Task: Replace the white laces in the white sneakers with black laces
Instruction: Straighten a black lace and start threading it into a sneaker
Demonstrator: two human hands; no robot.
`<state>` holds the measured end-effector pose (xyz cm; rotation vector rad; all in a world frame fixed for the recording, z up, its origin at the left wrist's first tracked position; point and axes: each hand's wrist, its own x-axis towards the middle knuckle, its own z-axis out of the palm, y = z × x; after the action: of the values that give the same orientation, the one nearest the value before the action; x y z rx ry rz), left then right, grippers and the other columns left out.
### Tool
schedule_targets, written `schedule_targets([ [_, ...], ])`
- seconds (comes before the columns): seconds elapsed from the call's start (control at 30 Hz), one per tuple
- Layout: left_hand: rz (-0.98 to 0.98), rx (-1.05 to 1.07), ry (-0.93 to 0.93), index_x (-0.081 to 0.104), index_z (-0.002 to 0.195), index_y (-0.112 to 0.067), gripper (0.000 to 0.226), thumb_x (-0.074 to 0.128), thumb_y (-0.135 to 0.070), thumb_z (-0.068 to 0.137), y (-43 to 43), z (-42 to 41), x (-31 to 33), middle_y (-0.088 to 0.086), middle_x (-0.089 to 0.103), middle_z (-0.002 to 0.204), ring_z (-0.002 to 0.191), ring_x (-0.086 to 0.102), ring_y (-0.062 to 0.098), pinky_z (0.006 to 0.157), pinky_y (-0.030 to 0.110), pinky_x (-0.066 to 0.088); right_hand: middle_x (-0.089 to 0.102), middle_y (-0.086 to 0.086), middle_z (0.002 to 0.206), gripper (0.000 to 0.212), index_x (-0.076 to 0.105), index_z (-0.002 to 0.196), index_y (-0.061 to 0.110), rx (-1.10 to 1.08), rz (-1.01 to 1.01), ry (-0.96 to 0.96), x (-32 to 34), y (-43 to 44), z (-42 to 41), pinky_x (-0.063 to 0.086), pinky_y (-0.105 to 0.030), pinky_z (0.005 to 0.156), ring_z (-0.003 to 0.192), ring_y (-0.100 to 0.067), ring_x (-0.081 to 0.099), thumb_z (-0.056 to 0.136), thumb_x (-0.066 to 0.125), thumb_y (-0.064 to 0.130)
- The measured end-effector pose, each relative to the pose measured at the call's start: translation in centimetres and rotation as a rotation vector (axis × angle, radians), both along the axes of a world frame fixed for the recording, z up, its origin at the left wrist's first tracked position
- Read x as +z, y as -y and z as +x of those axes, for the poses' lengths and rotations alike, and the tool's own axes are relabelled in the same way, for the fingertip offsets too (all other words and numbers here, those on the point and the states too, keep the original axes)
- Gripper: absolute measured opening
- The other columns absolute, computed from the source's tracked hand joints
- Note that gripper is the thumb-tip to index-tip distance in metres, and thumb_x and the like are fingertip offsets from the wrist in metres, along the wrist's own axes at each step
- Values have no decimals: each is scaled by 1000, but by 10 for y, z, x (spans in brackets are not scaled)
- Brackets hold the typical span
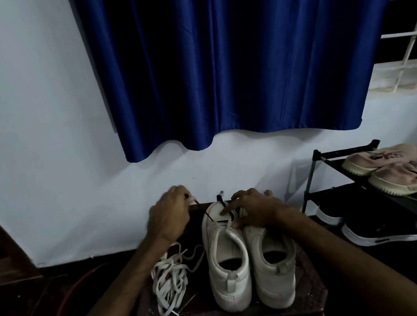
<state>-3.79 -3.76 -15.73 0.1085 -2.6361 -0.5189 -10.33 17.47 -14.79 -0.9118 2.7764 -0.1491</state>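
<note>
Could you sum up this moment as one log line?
relacing | left hand pinches black lace | right hand presses sneaker | white laces lie beside

right sneaker (272,261) toe: under right hand (255,210) | pink shoe (408,176): edge-cut

A blue curtain (231,61) hangs on the pale wall (33,123). At right, a black shoe rack (313,173) holds pink sneakers (391,165) above black sneakers (377,228).
</note>
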Motion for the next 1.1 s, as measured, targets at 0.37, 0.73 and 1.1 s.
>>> schedule_targets([
  [0.37,510,-187,113,63,109,-30,19,66,-32,90,1,-7,-30,-13,61,81,75,57,5,72,24,46,39,8,147,48,51,130,51,-13,-27,26,-2,-1,-1,24,-59,104,136,-22,29,85,65,49],
  [0.73,-140,-137,198,56,106,-17,26,43,-38,101,-21,1,-36,1,54,112,104,59,24,73,34,37,41,8,146,47,52,129,52,-20,-27,30,-5,-1,-3,24,-60,104,137,-23,30,84,66,51],
  [1.1,62,5,176,56,105,-15,28,38,-37,103,23,-1,-15,4,56,110,101,58,28,82,39,43,54,9,134,47,56,128,41,0,-57,-47,-8,0,-3,30,-50,101,128,-17,43,83,68,45],
])
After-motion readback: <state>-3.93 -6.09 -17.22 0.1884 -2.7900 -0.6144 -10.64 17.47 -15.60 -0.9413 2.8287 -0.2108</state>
